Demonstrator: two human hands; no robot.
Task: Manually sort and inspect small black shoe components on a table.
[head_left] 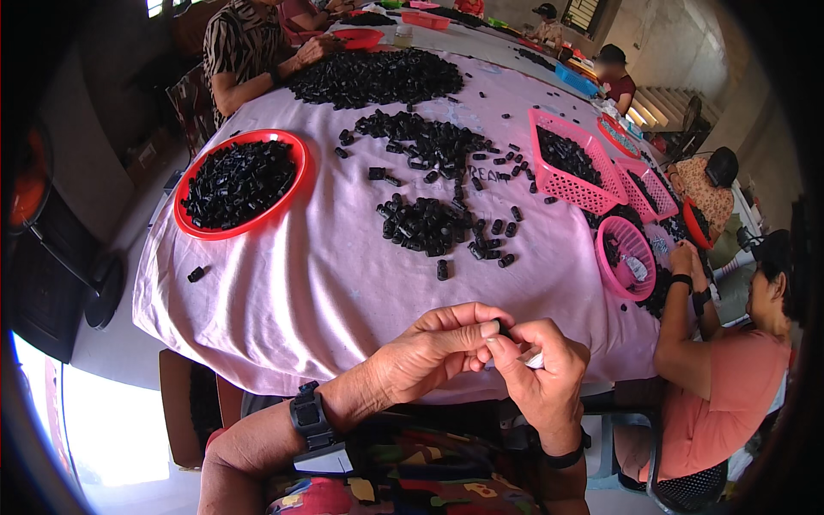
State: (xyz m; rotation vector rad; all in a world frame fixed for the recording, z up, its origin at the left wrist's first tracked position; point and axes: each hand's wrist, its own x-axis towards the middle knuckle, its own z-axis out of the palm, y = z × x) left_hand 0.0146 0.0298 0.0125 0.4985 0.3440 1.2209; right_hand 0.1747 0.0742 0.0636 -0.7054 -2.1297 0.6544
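Close to my body, past the near edge of the cloth, both hands meet. My left hand [433, 345] pinches a small black cylindrical piece [502, 327] between thumb and fingers. My right hand [547, 378] is closed against the same piece, its thumb beside it. Something small and white [534, 360] shows between the right fingers; its kind I cannot make out. Beyond my hands, a small heap of similar black pieces [421, 225] lies on the pink cloth [318, 283], with several loose ones around it.
Left on the table stands a red round tray [302, 167] full of black pieces. A larger black pile [378, 77] lies farther back. Pink baskets [592, 199] and a round pink basket [633, 293] stand at the right. A co-worker [730, 378] sits close on my right; others sit around.
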